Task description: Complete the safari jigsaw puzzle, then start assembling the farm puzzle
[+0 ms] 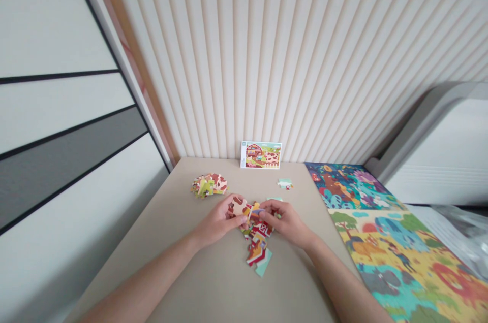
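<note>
Both my hands meet over the middle of the table, just above a loose heap of jigsaw pieces. My left hand is closed on puzzle pieces, the top one white with brown patches. Between the fingertips of my right hand is a puzzle piece with yellow and purple on it, close against those in the left. Red and pale green pieces lie nearer to me. My fingers partly hide the held pieces and the heap.
A pile of pieces lies back left, and a single piece back right. A farm picture card leans on the ribbed wall. Two assembled puzzles, one dark blue and one yellow, cover the right side.
</note>
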